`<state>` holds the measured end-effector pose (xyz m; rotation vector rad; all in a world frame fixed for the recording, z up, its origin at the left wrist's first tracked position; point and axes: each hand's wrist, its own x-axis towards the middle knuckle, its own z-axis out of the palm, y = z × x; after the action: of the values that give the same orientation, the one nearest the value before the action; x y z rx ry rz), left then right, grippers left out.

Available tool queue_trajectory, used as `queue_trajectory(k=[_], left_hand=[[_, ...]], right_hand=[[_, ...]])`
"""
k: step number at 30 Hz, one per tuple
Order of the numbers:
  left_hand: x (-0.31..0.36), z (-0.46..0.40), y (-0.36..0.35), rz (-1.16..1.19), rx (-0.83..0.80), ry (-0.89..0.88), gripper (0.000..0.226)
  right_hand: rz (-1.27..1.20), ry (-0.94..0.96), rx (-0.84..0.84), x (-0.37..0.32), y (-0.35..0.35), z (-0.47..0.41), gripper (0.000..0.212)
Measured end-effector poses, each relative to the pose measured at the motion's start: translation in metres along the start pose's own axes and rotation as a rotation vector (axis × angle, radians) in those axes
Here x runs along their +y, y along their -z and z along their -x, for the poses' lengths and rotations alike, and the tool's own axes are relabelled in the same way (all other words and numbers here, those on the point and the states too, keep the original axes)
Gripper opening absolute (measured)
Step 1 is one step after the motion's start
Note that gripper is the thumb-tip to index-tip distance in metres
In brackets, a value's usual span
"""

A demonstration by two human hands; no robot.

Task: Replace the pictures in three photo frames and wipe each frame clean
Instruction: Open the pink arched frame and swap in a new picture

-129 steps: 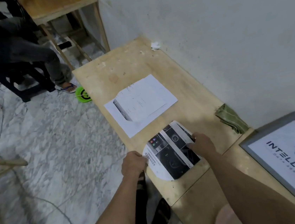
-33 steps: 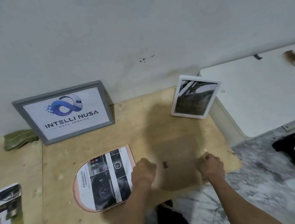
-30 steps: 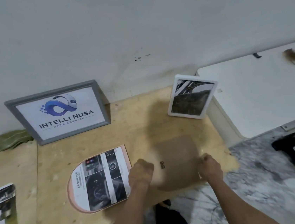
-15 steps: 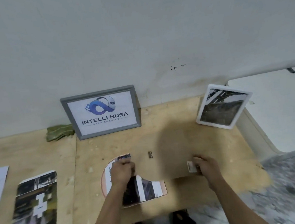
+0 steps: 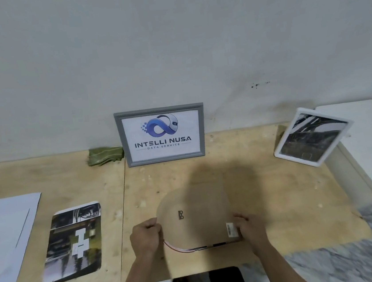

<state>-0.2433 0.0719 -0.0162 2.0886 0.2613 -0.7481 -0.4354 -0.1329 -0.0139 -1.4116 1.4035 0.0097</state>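
White sheets (image 5: 3, 233): flat at the far left of the wooden table (image 5: 278, 183), a smaller page stacked on a larger one, running off the picture's edge.
Loose print (image 5: 74, 240): a dark picture with one end rounded, flat on the table just right of the sheets, near the front edge and apart from both hands.
Green cloth (image 5: 105, 155): folded, lying at the back against the wall, its right end touching the grey frame's lower left corner.
Grey frame (image 5: 160, 135): upright and leaning on the wall at centre back, showing a blue logo and the words INTELLI NUSA DATA SERVICE.
Left hand (image 5: 146, 237): fingers curled round the left edge of the arched frame, gripping it.
Arched frame (image 5: 196, 216): face down at the front of the table between the two hands, brown backing board uppermost, curved end toward the wall; a small metal hanger sat near its middle, a white label by its right corner, and a pinkish rim showed along the near edge.
Right hand (image 5: 251, 227): fingers curled over the frame's right corner beside the label, clamped on it.
White frame (image 5: 312, 137): propped tilted at the right rear of the table, holding a dark black-and-white photo, well apart from the hands.
White surface (image 5: 370, 143): butted against the table's right end, just behind the white frame.
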Motion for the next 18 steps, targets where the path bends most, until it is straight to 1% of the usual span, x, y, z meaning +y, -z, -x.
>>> queue_trajectory(k=[3,7,11,16,18], left_hand=[[-0.003,0.005,0.001,-0.004,0.003,0.026,0.019],[-0.005,0.009,0.0,-0.004,0.002,0.036,0.02],[-0.003,0.011,-0.001,-0.016,0.033,0.023,0.015],[0.001,0.011,0.0,-0.001,0.047,0.017,0.019],[0.002,0.012,-0.002,-0.001,0.057,0.006,0.026]], right_hand=[[0.014,0.006,0.029,0.001,-0.001,0.008,0.031],[0.118,0.029,0.058,0.008,-0.003,0.003,0.039],[0.172,0.059,0.103,0.002,-0.005,0.003,0.035],[0.238,0.085,0.107,-0.001,-0.007,0.002,0.034],[0.265,0.097,0.125,-0.003,-0.007,0.004,0.034]])
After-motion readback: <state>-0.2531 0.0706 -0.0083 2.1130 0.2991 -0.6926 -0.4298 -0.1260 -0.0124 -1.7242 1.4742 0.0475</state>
